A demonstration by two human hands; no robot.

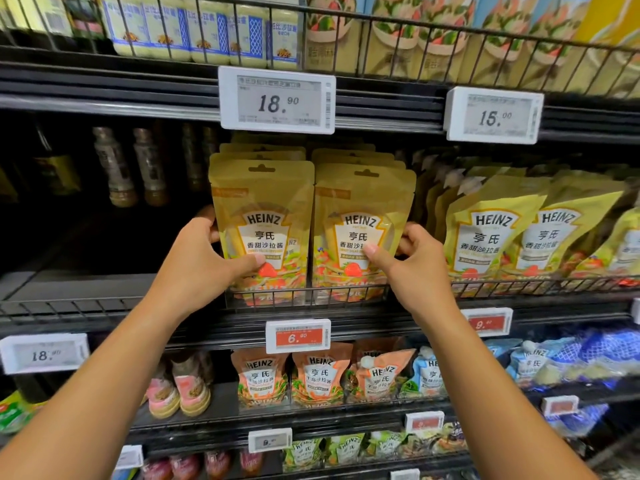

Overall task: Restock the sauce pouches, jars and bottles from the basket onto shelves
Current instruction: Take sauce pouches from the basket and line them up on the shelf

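1. Left pouch point(263, 216) and right pouch point(363, 220) stand upright, touching, just above the 6.90 tag point(298, 336), behind the rail point(304, 292).
2. Left hand point(204, 261) grips the outer edge of one, right hand point(412, 268) the other, with thumbs on the fronts.
3. Long axes are vertical; each pouch lies inward of its hand, toward the line above the tag.
4. Likely squaring the rows; both hands equally near.

Front pouches point(262, 216) brightly lit; left shelf recess point(69, 233) dark; frame edges bowed, soft.

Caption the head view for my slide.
Left hand and right hand grip side-by-side yellow Heinz pouches behind the wire rail.
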